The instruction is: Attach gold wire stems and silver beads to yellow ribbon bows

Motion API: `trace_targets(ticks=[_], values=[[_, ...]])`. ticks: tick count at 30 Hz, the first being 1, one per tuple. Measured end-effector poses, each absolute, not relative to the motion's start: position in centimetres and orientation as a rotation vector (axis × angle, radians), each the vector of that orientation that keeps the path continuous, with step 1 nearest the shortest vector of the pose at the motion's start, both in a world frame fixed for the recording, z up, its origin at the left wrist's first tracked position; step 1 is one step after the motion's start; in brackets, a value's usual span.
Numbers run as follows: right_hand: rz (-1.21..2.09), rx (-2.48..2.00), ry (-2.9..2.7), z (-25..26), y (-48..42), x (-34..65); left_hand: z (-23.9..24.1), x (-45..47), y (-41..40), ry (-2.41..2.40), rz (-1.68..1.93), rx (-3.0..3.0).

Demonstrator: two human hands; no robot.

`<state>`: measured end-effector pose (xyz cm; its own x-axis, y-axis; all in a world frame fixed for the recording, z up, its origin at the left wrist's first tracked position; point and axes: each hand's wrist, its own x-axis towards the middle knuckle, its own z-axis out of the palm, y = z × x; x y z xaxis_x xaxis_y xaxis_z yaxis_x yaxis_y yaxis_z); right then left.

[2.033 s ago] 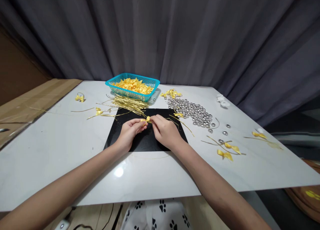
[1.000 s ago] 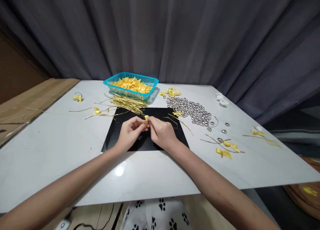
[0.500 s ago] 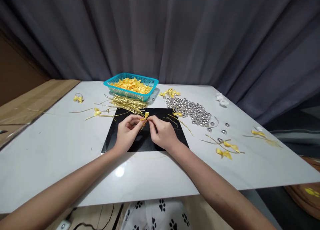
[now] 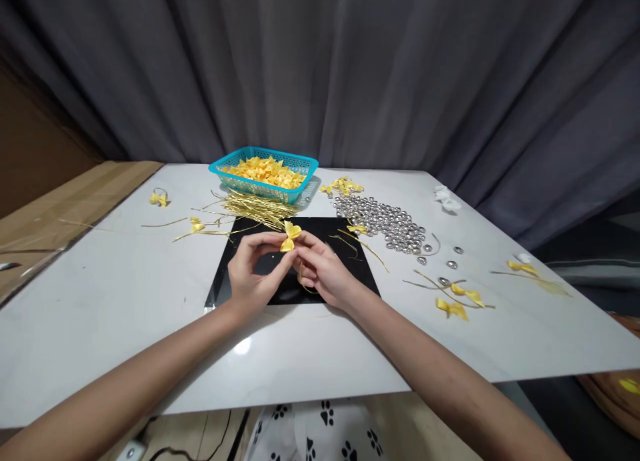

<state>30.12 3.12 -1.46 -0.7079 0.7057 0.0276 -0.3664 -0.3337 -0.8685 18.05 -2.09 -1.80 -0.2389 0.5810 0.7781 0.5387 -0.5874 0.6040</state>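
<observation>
A small yellow ribbon bow (image 4: 289, 237) is pinched between my two hands, its loops one above the other. My left hand (image 4: 254, 264) grips it from the left with thumb and fingers rounded about a gap. From the right, my right hand (image 4: 324, 267) closes its fingertips at the bow's middle. A thin gold tie (image 4: 306, 289) hangs below the right fingers. Both hands are over a black board (image 4: 280, 294) on the white table. Just behind them lies a bundle of gold twist ties (image 4: 257, 209).
A blue basket (image 4: 313, 164) full of yellow bows stands at the back. Silver beads (image 4: 385, 222) spread to the right, with loose bows (image 4: 453, 309) and ties nearer the edge. Another bow (image 4: 159, 198) with a looped tie sits left. Cardboard (image 4: 115, 181) covers the far left.
The bow has turned from edge-on to facing me, its loops now upright. My right fingers have curled in beneath it, with the tie now looping below them.
</observation>
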Motion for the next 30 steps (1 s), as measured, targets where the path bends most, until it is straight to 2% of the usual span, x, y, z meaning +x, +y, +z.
trace_targets(ticks=[3,7,19,23,27,30], values=[[2.271,-0.391,-1.013,-1.2,3.1,30.5,-1.6,17.7,-2.0,1.415,1.977,2.347],[2.371,-0.328,-0.88,-1.3,3.0,30.8,-0.9,17.4,-2.1,1.36,1.926,2.691],[2.325,-0.305,-0.984,-1.0,2.9,30.8,-0.4,16.9,-2.2,1.281,1.891,2.874],[2.029,-0.37,-1.238,-0.9,3.1,30.9,-0.3,16.8,-1.9,1.326,1.91,2.874],[1.287,-0.531,-1.652,-1.2,3.2,30.8,-1.0,16.8,-1.6,1.529,1.907,2.608],[0.951,-0.604,-1.772,-1.6,3.0,30.7,-1.7,17.1,-1.6,1.629,1.906,2.186]])
